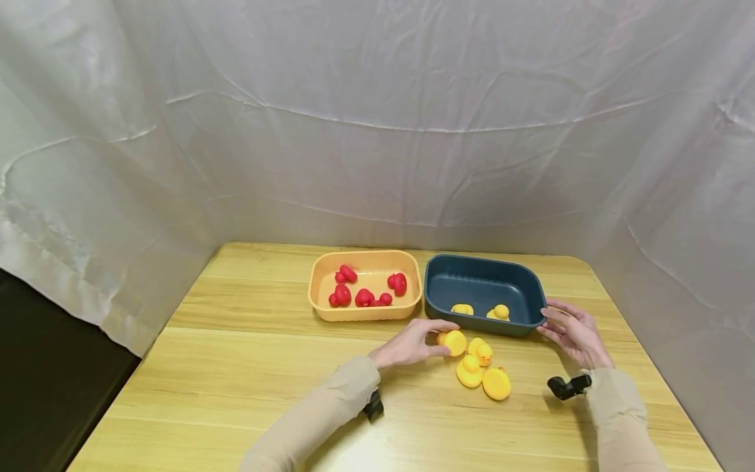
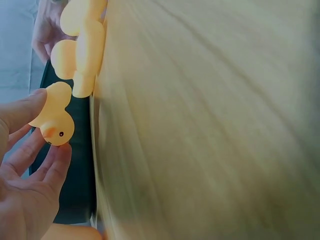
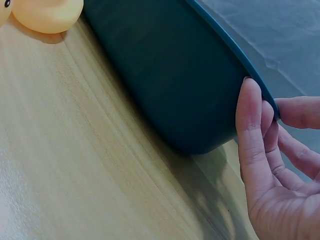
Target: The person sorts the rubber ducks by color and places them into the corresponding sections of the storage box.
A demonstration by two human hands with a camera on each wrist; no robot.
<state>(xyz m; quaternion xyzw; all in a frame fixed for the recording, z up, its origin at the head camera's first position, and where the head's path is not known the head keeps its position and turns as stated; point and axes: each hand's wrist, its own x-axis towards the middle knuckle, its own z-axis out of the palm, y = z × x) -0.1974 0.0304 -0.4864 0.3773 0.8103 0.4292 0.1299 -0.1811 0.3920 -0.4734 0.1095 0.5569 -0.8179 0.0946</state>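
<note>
Between thumb and fingers, my left hand (image 1: 413, 342) pinches a yellow rubber duck (image 1: 455, 343) in front of the dark blue bin. The left wrist view shows this duck (image 2: 59, 120) with its beak and an eye visible. My right hand (image 1: 575, 333) grips the near right corner of the dark blue bin (image 1: 483, 321); in the right wrist view thumb and fingers lie on both sides of the rim (image 3: 250, 70). Two yellow ducks, one of them a duck (image 1: 500, 312) at the near wall, are in that bin. Several more yellow ducks (image 1: 470, 372) lie on the table between my hands.
An orange bin (image 1: 366, 314) holding several red ducks (image 1: 364, 297) stands directly left of the blue bin. Both are on a wooden table (image 1: 236, 367), near its back edge. Pale curtains (image 1: 377, 164) hang behind and at the sides.
</note>
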